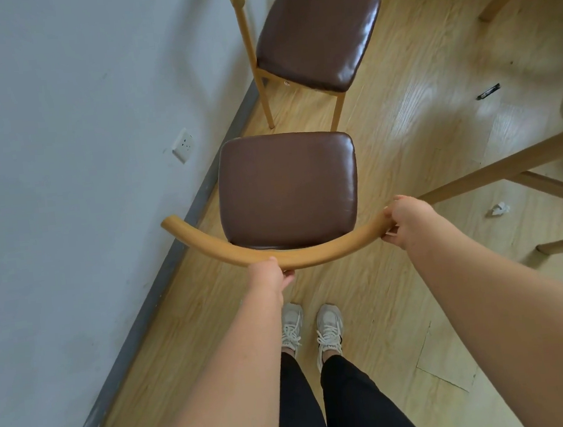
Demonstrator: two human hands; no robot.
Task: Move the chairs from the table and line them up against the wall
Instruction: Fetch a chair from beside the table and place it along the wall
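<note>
both hands, left hand (272,276) and right hand (408,223), grip the near chair's curved backrest (311,257) beside the left wall (59,131); best turn it square, back to the wall, just clear of the far chair (318,34).

Light wood-plank floor (388,155), glossy, meets grey skirting along pale wall at left. Standing on floor: chair with brown seat (316,34) close beside wall; second brown-seat chair (288,188) nearer, just in front of first, legs hidden under seat. Table legs (509,163) planted at right. Small dark flat object (487,91) lying on open boards. Crumpled white scrap (498,209) near table legs. Pair of pale sneakers (313,327) planted behind nearer chair.
</note>
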